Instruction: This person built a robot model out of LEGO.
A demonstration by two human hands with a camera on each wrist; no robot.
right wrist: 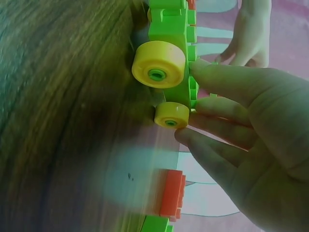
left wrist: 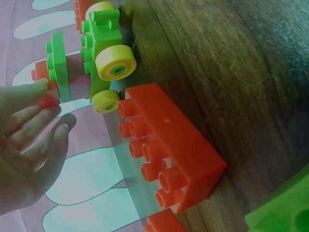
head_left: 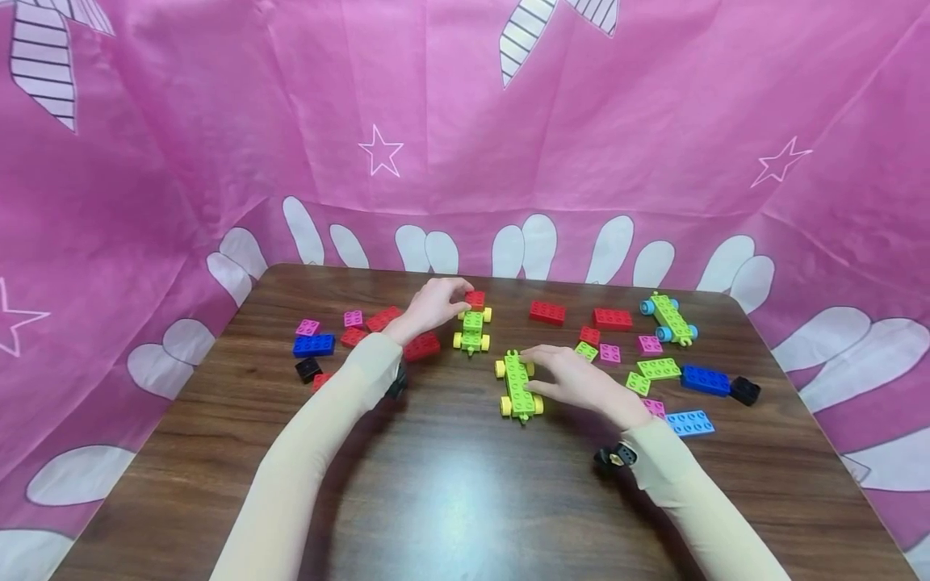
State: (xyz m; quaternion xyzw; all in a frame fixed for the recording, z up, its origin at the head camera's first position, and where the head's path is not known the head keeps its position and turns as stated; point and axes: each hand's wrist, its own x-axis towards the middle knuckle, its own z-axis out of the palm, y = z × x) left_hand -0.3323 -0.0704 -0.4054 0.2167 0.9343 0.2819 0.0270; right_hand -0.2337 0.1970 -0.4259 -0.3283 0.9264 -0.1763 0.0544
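Observation:
My left hand [head_left: 436, 305] pinches a small red brick [head_left: 475, 299] between thumb and fingers. In the left wrist view, that brick sits against a thin green plate [left wrist: 59, 67] over a green toy car base [left wrist: 99, 41] with yellow wheels. Nearer and to the right stands a second green car base [head_left: 518, 386], also with yellow wheels and bare studs on top. My right hand [head_left: 574, 378] holds this one: the thumb rests at its studs and the fingers reach round its far end. A large red brick [left wrist: 176, 145] lies beside the left hand.
Red, blue, pink and black bricks, among them a blue brick [head_left: 314, 345], lie at the left. On the right are several loose bricks, including a light blue brick [head_left: 690, 423] and a black one [head_left: 744, 390]. A third car base [head_left: 671, 319] has blue wheels. A pink curtain [head_left: 465, 121] encloses the table.

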